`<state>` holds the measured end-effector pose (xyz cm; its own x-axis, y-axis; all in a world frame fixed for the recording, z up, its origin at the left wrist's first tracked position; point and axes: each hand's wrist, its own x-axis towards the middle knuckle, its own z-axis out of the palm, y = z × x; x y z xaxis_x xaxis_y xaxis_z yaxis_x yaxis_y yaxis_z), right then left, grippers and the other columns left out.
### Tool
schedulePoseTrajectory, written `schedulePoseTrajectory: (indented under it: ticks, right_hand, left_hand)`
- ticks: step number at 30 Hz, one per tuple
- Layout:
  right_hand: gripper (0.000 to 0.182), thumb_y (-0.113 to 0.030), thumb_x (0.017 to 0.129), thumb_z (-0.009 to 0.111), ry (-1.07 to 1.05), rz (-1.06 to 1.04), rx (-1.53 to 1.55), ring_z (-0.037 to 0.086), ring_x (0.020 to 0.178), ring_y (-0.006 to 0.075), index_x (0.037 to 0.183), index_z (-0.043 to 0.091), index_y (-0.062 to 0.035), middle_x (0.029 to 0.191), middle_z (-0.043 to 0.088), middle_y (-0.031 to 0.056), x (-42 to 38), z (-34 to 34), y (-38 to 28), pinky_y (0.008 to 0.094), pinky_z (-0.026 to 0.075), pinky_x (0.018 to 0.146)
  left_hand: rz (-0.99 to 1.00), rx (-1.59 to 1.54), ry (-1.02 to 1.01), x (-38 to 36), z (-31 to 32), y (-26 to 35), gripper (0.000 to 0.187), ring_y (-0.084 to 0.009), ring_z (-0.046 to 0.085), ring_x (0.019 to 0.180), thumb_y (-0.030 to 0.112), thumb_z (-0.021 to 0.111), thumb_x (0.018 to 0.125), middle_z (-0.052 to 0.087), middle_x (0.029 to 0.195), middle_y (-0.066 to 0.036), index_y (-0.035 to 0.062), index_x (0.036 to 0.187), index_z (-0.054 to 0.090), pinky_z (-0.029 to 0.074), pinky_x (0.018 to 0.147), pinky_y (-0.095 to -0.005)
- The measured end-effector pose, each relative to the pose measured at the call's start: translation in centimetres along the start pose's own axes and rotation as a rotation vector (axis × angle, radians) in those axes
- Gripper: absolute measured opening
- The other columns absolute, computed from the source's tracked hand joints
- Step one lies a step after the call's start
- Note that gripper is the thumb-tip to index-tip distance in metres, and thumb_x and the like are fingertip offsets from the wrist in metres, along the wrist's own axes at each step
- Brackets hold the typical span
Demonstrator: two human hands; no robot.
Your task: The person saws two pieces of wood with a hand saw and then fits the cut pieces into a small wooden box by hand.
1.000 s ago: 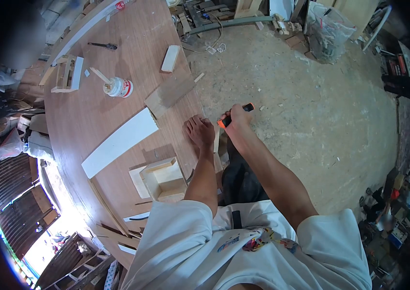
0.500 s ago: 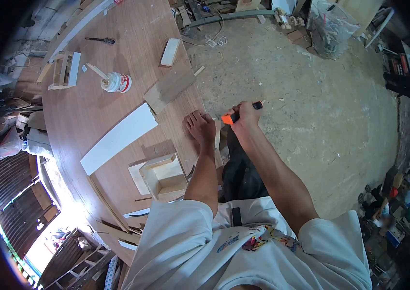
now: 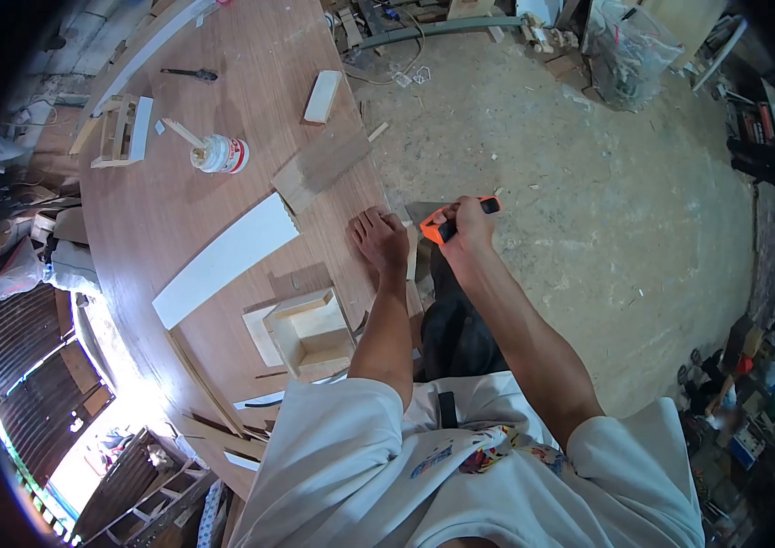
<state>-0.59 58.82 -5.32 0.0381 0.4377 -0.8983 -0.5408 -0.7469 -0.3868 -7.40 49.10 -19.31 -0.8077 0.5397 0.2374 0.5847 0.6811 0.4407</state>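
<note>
Orange-and-black handle (image 3: 447, 230) sits gripped in the right hand (image 3: 472, 224).

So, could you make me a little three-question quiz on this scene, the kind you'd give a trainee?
1. Which hand holds the orange-and-black tool?
2. True or false: the jar is on the table.
3. Which is nearer the left hand: the box or the jar?

Key:
1. The right hand.
2. True.
3. The box.
</note>
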Motion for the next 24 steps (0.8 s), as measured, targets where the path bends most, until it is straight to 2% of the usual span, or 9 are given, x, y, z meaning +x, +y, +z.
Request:
schedulePoseTrajectory:
  ticks: [3, 7, 9, 13, 15, 18, 22, 24]
  right_hand:
    - [0.007, 0.002, 0.080, 0.040, 0.074, 0.017, 0.004, 0.040, 0.048, 0.0169, 0.077, 0.038, -0.0034, 0.062, 0.040, 0.0080, 1.1, 1.4, 0.8, 0.0339, 0.038, 0.042]
    - [0.011, 0.002, 0.082, 0.040, 0.044, 0.036, 0.001, 0.038, 0.049, 0.0175, 0.073, 0.041, -0.0037, 0.063, 0.039, 0.0064, -0.5, 0.8, 0.1, 0.0326, 0.038, 0.044]
    - [0.011, 0.003, 0.081, 0.040, 0.098, 0.005, 0.029, 0.038, 0.049, 0.0173, 0.073, 0.041, -0.0039, 0.062, 0.039, 0.0066, 0.4, 0.7, 0.8, 0.0328, 0.038, 0.043]
    - [0.008, 0.002, 0.080, 0.039, 0.065, 0.033, 0.019, 0.040, 0.048, 0.0177, 0.076, 0.038, -0.0041, 0.062, 0.041, 0.0079, 0.8, 0.3, 0.7, 0.0331, 0.038, 0.042]
    - [0.008, 0.002, 0.080, 0.039, -0.002, -0.010, 0.046, 0.040, 0.048, 0.0174, 0.076, 0.038, -0.0042, 0.063, 0.041, 0.0078, 0.5, -0.3, 0.5, 0.0334, 0.038, 0.042]
    - [0.009, 0.002, 0.081, 0.040, 0.108, -0.023, 0.013, 0.039, 0.048, 0.0186, 0.072, 0.043, -0.0023, 0.062, 0.040, 0.0079, 1.1, 1.0, 1.3, 0.0335, 0.039, 0.044]
    - [0.010, 0.001, 0.081, 0.040, 0.050, 0.023, 0.006, 0.040, 0.050, 0.0185, 0.072, 0.043, -0.0024, 0.063, 0.041, 0.0079, 0.4, 0.1, 0.9, 0.0333, 0.040, 0.045]
    - [0.010, 0.002, 0.081, 0.041, 0.036, -0.034, 0.046, 0.039, 0.050, 0.0180, 0.072, 0.043, -0.0026, 0.063, 0.041, 0.0074, 0.7, -0.2, 1.5, 0.0327, 0.039, 0.046]
  left_hand:
    - [0.018, 0.008, 0.009, 0.2, -0.2, 0.2, 0.010, -0.0317, 0.051, 0.091, 0.011, 0.054, 0.076, 0.054, 0.087, -0.012, 0.0066, 0.085, 0.052, 0.038, 0.086, -0.0443]
    - [0.017, 0.016, -0.011, 0.2, -0.4, 0.1, 0.010, -0.0317, 0.051, 0.091, 0.009, 0.054, 0.076, 0.054, 0.086, -0.012, 0.0065, 0.085, 0.052, 0.037, 0.088, -0.0441]
    - [0.048, -0.001, 0.044, 0.3, -0.4, 0.3, 0.010, -0.0326, 0.051, 0.087, 0.008, 0.054, 0.074, 0.051, 0.082, -0.013, 0.0048, 0.083, 0.051, 0.040, 0.084, -0.0444]
    - [0.058, 0.008, 0.054, 0.3, -0.1, 0.0, 0.010, -0.0325, 0.051, 0.087, 0.007, 0.054, 0.074, 0.051, 0.082, -0.013, 0.0050, 0.083, 0.051, 0.040, 0.084, -0.0443]
    - [0.009, -0.009, -0.002, 0.1, -0.2, 0.1, 0.011, -0.0317, 0.050, 0.090, 0.009, 0.055, 0.075, 0.054, 0.087, -0.012, 0.0062, 0.085, 0.052, 0.037, 0.088, -0.0442]
    - [0.024, -0.003, 0.002, 0.2, -0.3, 0.2, 0.011, -0.0317, 0.050, 0.091, 0.009, 0.055, 0.075, 0.054, 0.087, -0.012, 0.0062, 0.085, 0.051, 0.037, 0.088, -0.0442]
    - [-0.022, 0.015, -0.045, 0.0, -0.1, 0.0, 0.013, -0.0318, 0.050, 0.091, 0.009, 0.056, 0.075, 0.054, 0.087, -0.012, 0.0060, 0.086, 0.051, 0.037, 0.089, -0.0440]
    - [0.003, 0.010, 0.008, 0.1, 0.0, 0.0, 0.014, -0.0317, 0.050, 0.092, 0.010, 0.056, 0.075, 0.054, 0.087, -0.012, 0.0061, 0.087, 0.051, 0.037, 0.089, -0.0438]
